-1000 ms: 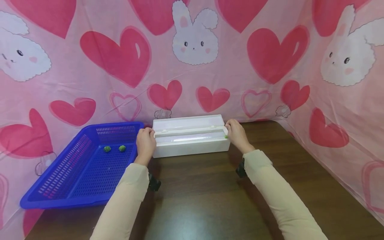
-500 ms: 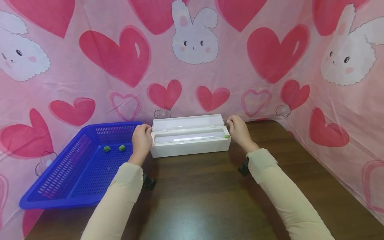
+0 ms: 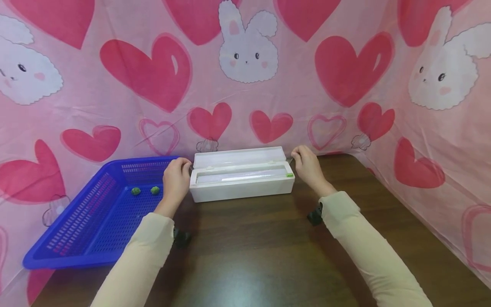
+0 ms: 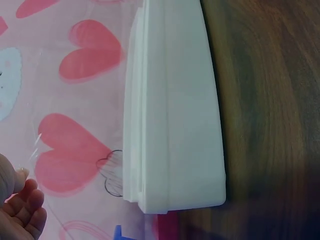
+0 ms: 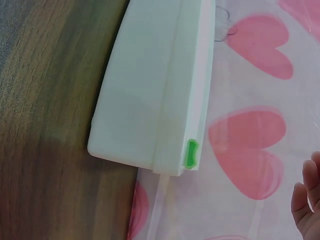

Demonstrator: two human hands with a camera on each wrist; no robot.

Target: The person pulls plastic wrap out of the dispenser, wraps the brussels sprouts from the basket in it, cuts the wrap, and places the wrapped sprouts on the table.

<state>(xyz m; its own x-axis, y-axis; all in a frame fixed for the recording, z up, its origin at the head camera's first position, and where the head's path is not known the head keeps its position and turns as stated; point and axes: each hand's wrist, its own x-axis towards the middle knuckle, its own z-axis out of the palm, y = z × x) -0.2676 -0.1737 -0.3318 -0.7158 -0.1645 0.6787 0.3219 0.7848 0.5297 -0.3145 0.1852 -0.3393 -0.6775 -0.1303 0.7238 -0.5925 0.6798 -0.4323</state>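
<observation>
Two containers stand before a pink cloth (image 3: 268, 98) printed with hearts and rabbits. Centre: a white cling-film dispenser box (image 3: 243, 189), set lengthwise from left to right on the far part of the desk (image 3: 245, 256). Its lid (image 3: 238, 157) is tilted back along the far side, exposing a long recess with a pale, glossy surface inside. A green slide cutter (image 3: 289, 175) sits at the box's right end. Left: a blue perforated plastic basket (image 3: 122, 219) holding two small round green pieces (image 3: 136, 191), set slightly apart on its floor toward the far end; their kind cannot be told.

The left hand (image 3: 174, 177) is just beside the box's left end, thumb and forefinger pinching clear film (image 4: 36, 150), which glints faintly in the left wrist view. The right hand (image 3: 309, 168) is just beside the far right corner, thumb and fingertip pinching a sliver of what appears to be the same film. Pale sleeves (image 3: 134, 256) enter from the near side.
</observation>
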